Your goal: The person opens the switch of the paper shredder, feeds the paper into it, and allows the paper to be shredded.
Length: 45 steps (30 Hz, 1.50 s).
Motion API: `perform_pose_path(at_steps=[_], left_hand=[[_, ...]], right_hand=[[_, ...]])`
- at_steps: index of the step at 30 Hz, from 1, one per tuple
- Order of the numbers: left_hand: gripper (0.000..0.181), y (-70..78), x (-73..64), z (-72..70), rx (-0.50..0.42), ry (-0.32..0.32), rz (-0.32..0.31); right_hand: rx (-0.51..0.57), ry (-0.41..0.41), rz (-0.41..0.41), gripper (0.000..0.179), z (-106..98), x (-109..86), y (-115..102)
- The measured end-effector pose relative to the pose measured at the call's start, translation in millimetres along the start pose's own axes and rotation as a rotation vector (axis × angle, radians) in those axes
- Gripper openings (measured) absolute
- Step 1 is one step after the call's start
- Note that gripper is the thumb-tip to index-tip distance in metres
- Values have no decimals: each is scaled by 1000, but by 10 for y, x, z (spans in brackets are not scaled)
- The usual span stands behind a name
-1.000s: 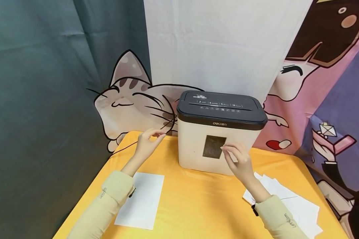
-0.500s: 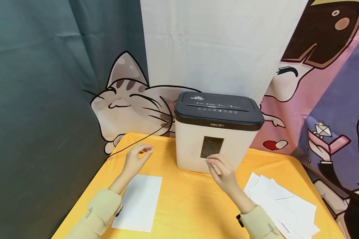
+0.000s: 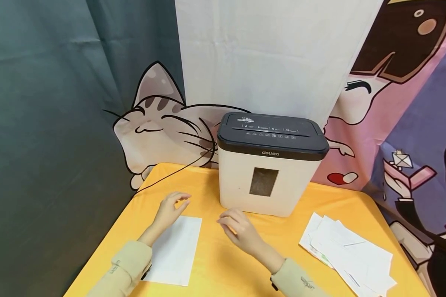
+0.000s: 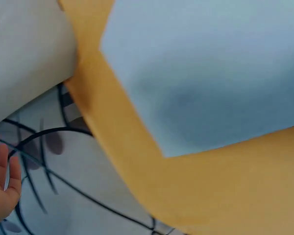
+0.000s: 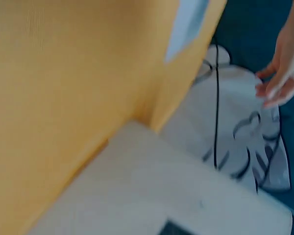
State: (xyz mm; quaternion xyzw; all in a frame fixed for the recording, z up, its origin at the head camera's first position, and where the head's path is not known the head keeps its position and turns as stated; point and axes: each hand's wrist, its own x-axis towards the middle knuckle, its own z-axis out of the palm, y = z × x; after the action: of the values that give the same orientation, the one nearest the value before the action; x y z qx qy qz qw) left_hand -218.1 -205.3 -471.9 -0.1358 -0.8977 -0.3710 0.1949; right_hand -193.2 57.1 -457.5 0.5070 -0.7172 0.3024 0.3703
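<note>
My left hand (image 3: 169, 210) hovers over the far end of a white sheet of paper (image 3: 176, 251) on the left of the table. Its fingers are loosely bent, thumb apart from them, holding nothing. In front of the paper shredder (image 3: 234, 181), my right hand (image 3: 241, 233) is raised with bent, relaxed fingers and nothing in them. The shredder has a dark top with a narrow slot and a pale bin with a small dark window. In the left wrist view the paper (image 4: 210, 73) lies flat on the yellow cloth.
Several overlapping papers (image 3: 357, 251), some with printed marks, lie at the right of the yellow-covered table (image 3: 215, 272). A thin black cable (image 3: 171, 175) runs left from the shredder past the table's edge. Printed curtains (image 3: 260, 53) hang close behind.
My right hand has come down and left from the shredder's front, away from the papers on the right. My left hand has lowered slightly toward the single sheet. The shredder stays put.
</note>
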Motion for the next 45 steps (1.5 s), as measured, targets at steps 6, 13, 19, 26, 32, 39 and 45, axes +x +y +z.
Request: perform_pose_path(at_steps=[6, 13, 19, 26, 32, 39, 45], left_hand=[[19, -188, -65, 101, 36, -64, -24], [24, -388, -105, 187, 104, -176, -22], [31, -517, -157, 220, 123, -272, -96], [45, -695, -203, 210, 187, -337, -147], [45, -800, -326, 113, 200, -394, -202], [43, -828, -378, 86, 217, -391, -219], [41, -852, -346, 82, 254, -356, -280]], right_hand=[[-4, -179, 14, 9, 360, -88, -212], [-88, -514, 66, 19, 706, -124, -588], [-189, -821, 106, 49, 993, -220, -891], [-314, -1046, 136, 77, 1130, -272, -1085], [-364, -1083, 140, 78, 1166, -374, -1129], [-399, -1027, 92, 60, 1186, -441, -1097], [-464, -966, -58, 45, 1177, -450, -1029]])
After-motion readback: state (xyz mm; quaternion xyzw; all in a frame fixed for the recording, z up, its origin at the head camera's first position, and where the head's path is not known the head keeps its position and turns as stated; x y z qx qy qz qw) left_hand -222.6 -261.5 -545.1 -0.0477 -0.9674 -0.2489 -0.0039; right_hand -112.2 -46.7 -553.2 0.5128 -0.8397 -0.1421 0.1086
